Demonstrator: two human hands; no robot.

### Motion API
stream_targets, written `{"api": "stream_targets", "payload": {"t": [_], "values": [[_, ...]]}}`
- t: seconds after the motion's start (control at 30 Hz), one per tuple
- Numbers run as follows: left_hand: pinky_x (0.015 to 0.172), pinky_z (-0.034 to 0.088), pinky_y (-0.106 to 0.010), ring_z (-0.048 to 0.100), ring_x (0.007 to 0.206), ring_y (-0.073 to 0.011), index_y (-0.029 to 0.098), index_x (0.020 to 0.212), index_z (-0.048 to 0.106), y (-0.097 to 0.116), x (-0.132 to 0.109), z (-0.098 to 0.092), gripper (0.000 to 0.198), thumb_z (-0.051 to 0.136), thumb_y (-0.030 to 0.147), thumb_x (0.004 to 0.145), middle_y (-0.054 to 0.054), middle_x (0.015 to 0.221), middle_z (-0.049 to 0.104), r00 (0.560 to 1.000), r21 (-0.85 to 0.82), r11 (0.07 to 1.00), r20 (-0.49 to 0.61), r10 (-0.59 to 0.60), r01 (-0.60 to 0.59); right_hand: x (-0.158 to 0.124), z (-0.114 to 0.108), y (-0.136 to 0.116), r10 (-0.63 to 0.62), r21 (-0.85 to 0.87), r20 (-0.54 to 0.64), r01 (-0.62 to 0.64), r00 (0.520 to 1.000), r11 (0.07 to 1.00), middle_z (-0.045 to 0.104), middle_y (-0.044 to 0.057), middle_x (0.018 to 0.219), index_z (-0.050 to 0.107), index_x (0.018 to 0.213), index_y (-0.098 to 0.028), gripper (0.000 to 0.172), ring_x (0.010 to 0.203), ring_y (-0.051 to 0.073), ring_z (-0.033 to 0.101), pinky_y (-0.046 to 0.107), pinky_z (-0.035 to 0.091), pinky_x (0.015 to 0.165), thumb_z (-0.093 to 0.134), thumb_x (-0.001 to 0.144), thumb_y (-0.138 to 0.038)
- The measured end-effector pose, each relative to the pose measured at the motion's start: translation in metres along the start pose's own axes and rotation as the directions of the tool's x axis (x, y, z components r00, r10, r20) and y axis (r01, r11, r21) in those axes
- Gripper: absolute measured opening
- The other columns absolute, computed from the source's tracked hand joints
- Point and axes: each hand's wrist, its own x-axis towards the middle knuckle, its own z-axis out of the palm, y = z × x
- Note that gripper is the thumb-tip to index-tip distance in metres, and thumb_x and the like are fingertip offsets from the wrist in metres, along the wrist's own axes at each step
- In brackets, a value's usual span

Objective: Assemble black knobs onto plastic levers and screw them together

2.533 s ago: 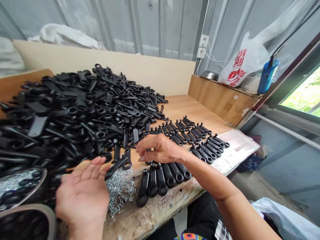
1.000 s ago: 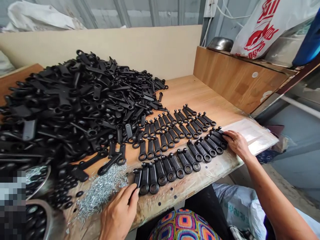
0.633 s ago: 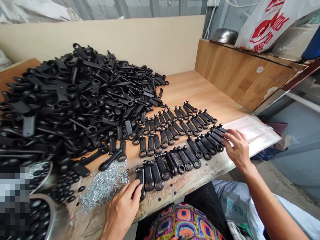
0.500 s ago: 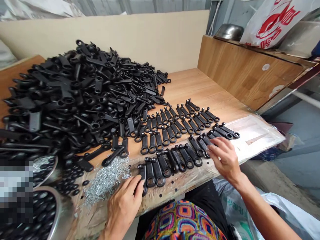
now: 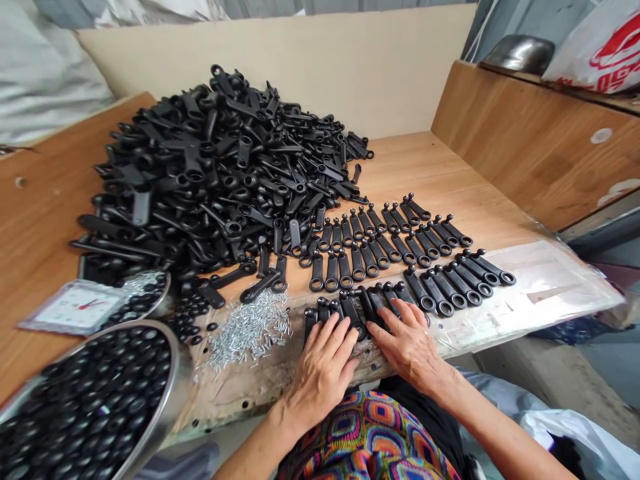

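Both hands lie side by side on the front row of black moulded lever arms [image 5: 353,313], each with a ring at one end. My left hand [image 5: 323,373] spreads its fingers over the left end of that row. My right hand [image 5: 410,347] rests on the levers just beside it, fingers apart. Further rows of levers [image 5: 390,247] stand neatly behind and to the right. Beyond them rises a large heap of the same levers [image 5: 215,173]. A scatter of small silver pins [image 5: 245,330] lies left of my left hand. Small black rings [image 5: 190,313] sit near the heap's foot.
A steel bowl of black rings [image 5: 173,373] stands at lower left, next to a smaller bowl of pins [image 5: 160,287] and a printed card [image 5: 75,307]. A plastic sheet [image 5: 540,287] covers the table's right side. Wooden boards [image 5: 535,147] edge the table.
The view has swung left, bringing the bowl into full sight. My right hand has moved left from the right-hand levers to join my left hand at the front row. Some levers have shifted.
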Motion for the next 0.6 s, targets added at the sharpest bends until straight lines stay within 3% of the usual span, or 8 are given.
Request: {"api": "stream_targets", "payload": {"t": [0.2,0.6], "values": [[0.102,0.028,-0.048,0.03,0.127,-0.025,0.019,0.127,0.045,-0.001,0.009,0.009,0.038,0.037,0.023,0.09,-0.002,0.136,0.04,0.994,0.029,0.999,0.103,-0.022,0.019,0.006,0.007,0.0,-0.052,-0.022,0.039,0.053,0.998,0.998,0.055,0.007,0.112,0.06,0.1,-0.021,0.02,0.117,0.03,0.034,0.046,0.027,0.098,0.05,0.085,-0.014],[0.097,0.027,-0.046,0.038,0.121,-0.0252,0.021,0.123,0.049,-0.005,-0.001,0.01,0.035,0.036,0.024,0.091,0.0,0.132,0.045,0.999,0.053,0.997,0.024,-0.049,0.048,0.0,0.015,-0.001,-0.1,0.053,0.001,0.1,0.995,0.994,0.056,0.008,0.113,0.056,0.105,-0.017,0.021,0.119,0.029,0.033,0.047,0.027,0.099,0.045,0.088,-0.013]]}}
